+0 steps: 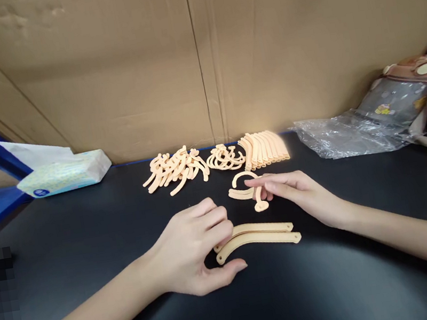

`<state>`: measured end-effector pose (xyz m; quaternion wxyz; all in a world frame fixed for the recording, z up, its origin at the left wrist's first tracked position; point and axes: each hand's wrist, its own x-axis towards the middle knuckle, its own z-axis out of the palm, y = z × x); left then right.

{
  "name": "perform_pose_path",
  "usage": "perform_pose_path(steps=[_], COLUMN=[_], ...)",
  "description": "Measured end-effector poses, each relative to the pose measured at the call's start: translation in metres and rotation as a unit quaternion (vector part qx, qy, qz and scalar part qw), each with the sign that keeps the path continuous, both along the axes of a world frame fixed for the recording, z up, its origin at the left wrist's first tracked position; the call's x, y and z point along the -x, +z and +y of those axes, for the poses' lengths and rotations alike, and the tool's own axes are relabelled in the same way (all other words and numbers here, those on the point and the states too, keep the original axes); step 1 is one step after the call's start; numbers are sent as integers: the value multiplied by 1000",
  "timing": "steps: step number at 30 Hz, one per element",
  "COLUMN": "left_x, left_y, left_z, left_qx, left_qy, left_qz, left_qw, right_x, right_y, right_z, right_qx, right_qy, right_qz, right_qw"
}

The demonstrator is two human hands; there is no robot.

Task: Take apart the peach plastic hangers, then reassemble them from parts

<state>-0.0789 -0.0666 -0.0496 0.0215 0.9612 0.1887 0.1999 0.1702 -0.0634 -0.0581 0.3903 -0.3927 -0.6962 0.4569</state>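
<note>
Two long curved tan strips with holes at their ends lie side by side, a back strip (pixel 262 227) and a front strip (pixel 258 238). Over their left ends is my left hand (pixel 197 249), fingers bent and thumb apart, gripping nothing that I can see. My right hand (pixel 297 190) pinches a small curved peach piece with a broad rounded end (pixel 261 205), pointing down towards me. Just behind its fingertips lie a C-shaped piece (pixel 238 177) and short curved pieces (pixel 240 193), partly covered by the fingers.
At the back of the black table (pixel 89 244) are a pile of short curved pieces (pixel 176 168), a heap of rings (pixel 225 157) and a row of long strips (pixel 266 148). A tissue pack (pixel 65 174) is left; clear plastic (pixel 339 134) and a bottle (pixel 398 98) are right.
</note>
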Motion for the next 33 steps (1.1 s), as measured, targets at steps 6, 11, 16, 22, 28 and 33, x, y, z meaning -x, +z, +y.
perform_pose_path(steps=[6,11,16,22,28,33], left_x=[-2,-2,-3,0,-1,-2], left_y=[-2,-2,-2,-6,-2,5], left_z=[2,2,0,1,3,10], left_qx=[24,34,7,-7,168,385], left_qy=[-11,1,7,13,95,176], left_qz=[46,51,34,-20,-183,-348], left_qw=[999,998,999,1000,964,836], right_x=[-1,-2,-2,-2,1,3], right_y=[-9,-9,-7,-8,-8,-8], right_z=[6,6,4,4,5,5], right_qx=[19,-3,0,32,64,79], right_qy=[25,54,53,59,36,32], right_qz=[47,27,21,40,33,36], right_qw=[998,998,998,997,997,996])
